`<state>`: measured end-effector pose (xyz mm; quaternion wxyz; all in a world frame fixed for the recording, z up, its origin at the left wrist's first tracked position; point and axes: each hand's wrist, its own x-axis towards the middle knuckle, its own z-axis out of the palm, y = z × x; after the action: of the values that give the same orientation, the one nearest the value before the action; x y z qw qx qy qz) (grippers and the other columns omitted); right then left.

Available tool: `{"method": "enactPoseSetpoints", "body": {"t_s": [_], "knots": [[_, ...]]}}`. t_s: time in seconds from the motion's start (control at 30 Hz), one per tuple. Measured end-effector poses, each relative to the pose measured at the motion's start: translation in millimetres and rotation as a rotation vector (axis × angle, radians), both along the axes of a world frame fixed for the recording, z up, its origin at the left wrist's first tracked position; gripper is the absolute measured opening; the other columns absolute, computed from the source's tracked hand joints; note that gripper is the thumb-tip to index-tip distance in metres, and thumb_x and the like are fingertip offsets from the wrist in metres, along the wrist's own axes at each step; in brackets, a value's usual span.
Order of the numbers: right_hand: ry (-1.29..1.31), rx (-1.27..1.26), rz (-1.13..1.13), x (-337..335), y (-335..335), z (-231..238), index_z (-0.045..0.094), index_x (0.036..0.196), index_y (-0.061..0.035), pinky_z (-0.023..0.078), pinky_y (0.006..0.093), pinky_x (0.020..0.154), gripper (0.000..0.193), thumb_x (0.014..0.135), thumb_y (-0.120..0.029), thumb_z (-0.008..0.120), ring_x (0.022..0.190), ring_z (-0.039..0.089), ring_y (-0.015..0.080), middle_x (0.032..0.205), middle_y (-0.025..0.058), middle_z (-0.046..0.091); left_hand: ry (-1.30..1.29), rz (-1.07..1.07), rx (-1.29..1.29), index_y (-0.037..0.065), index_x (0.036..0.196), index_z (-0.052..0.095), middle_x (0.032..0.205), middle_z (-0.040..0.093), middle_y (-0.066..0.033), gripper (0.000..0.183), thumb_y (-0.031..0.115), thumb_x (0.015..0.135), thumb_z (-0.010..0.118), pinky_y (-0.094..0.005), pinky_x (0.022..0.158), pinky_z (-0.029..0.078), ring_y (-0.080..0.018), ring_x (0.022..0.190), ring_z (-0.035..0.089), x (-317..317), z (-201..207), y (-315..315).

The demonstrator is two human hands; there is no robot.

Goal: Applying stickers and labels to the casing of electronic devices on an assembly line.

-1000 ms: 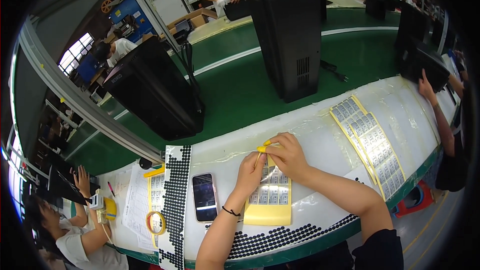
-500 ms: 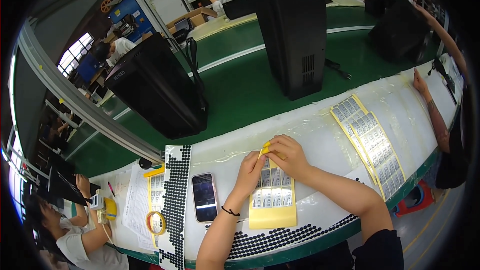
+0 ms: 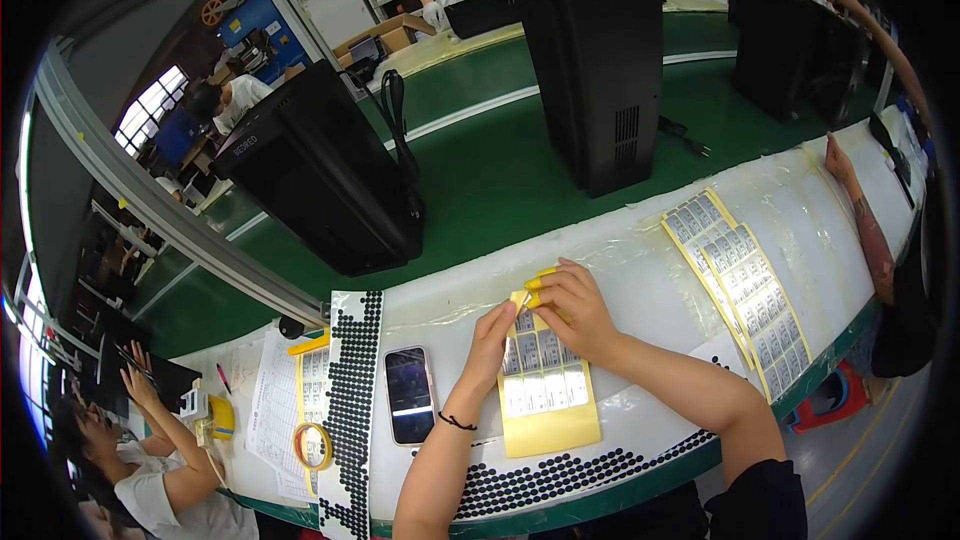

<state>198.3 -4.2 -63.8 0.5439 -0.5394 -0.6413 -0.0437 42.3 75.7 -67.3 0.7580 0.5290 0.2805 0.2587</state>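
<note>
A yellow-backed sheet of silver labels lies on the white bench top in front of me, its upper end raised between my hands. My left hand is closed on the sheet's upper left edge, thumb and fingers pinched together. Yellow finger covers sit on fingertips of my right hand. Its thumb and fingers pinch at the top of the sheet, on what looks like a small label. Whether that label is free of the backing is hidden by the fingers.
A phone lies left of my left forearm, beside a sheet of black dots and a tape roll. More label sheets lie right. Black computer cases stand on the green conveyor. Co-workers sit at both sides.
My hands have drawn slightly apart, and the sheet's top edge now shows between them. The sheet's lower end has shifted slightly right. The computer cases have moved a little right along the conveyor.
</note>
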Motion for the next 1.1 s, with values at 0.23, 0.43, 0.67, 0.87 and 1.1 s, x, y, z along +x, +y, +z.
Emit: {"method": "enactPoseSetpoints", "body": {"t_s": [0.23,0.43,0.67,0.87,1.1], "knots": [[0.003,0.139,-0.010,3,-2,-3,0.057,0.088,-0.0048,0.035,0.0513,0.104,0.019,0.073,0.004,0.066,0.101,0.053,0.0306,0.102,0.0126,0.060,-0.022,0.089,0.011,0.002,0.106,0.060,0.092,0.061,-0.0013,0.036,0.034,0.101,0.045,-0.0203,0.070,0.044,-0.0067,0.080,0.056,4,-4,0],[0.255,0.069,-0.118,5,1,-13,0.055,0.100,-0.0033,0.040,0.0379,0.096,0.020,0.082,0.003,0.062,0.093,0.057,0.0267,0.095,0.0119,0.058,0.051,0.102,0.111,0.002,0.106,0.060,0.089,0.061,-0.0007,0.038,0.035,0.102,0.042,-0.0203,0.070,0.044,-0.0058,0.079,0.054,6,-10,1],[0.632,-0.021,-0.045,3,7,-8,0.053,0.113,-0.0025,0.043,0.0302,0.087,0.027,0.088,-0.005,0.062,0.091,0.057,0.0194,0.091,0.0089,0.058,0.097,0.051,0.209,0.002,0.113,0.058,0.098,0.062,-0.0015,0.037,0.034,0.102,0.043,-0.0198,0.072,0.045,-0.0055,0.083,0.056,5,-15,4],[0.737,-0.040,-0.020,3,4,1,0.052,0.114,-0.0023,0.043,0.0283,0.085,0.029,0.087,-0.004,0.063,0.092,0.056,0.0150,0.091,0.0066,0.059,0.100,0.093,0.225,0.000,0.127,0.053,0.113,0.061,-0.0055,0.043,0.033,0.102,0.043,-0.0212,0.083,0.045,-0.0089,0.097,0.057,10,-7,-2],[0.790,-0.066,-0.012,6,7,-4,0.049,0.117,-0.0030,0.043,0.0234,0.085,0.027,0.092,-0.009,0.059,0.097,0.053,0.0112,0.101,0.0047,0.056,0.137,0.082,0.259,0.000,0.130,0.051,0.117,0.061,-0.0069,0.044,0.033,0.102,0.043,-0.0215,0.085,0.045,-0.0102,0.101,0.057,9,-13,0]]}}
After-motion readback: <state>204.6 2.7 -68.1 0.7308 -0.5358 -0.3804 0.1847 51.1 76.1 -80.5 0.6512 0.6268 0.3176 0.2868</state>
